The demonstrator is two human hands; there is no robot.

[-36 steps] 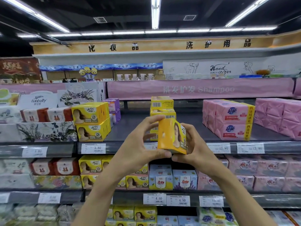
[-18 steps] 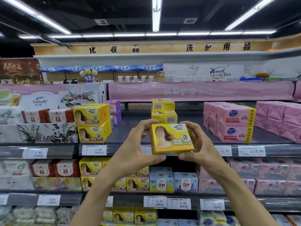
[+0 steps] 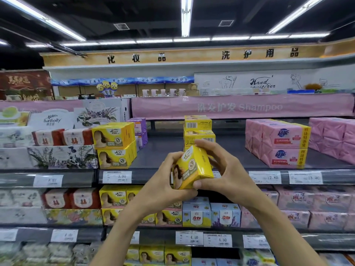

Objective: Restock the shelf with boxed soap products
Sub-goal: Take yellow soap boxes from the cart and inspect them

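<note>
both hands are up in front of me, sharing one yellow soap box (image 3: 194,167). left hand (image 3: 163,181) curls round its near left side, fingers hooked by the top corner and thumb underneath. right hand (image 3: 228,175) wraps the other side, fingers arched over the top edge and thumb pressed on the lower front corner. i see the box tilted, one corner pointing down, held in the air just before the front edge of the upper shelf (image 3: 240,150) and not resting on it. straight behind it on that shelf stands a stack of yellow boxes (image 3: 198,129), barcodes facing me. further left on the same shelf sit two more yellow boxes (image 3: 115,145), one on the other, faces forward. to the right are pink soap packs (image 3: 282,144), two high. a price tag (image 3: 117,177) reading 3.80 sits on the shelf rail below the left pair. on the shelf beneath, blue and white boxes (image 3: 196,214) stand side by side under my hands.
</note>
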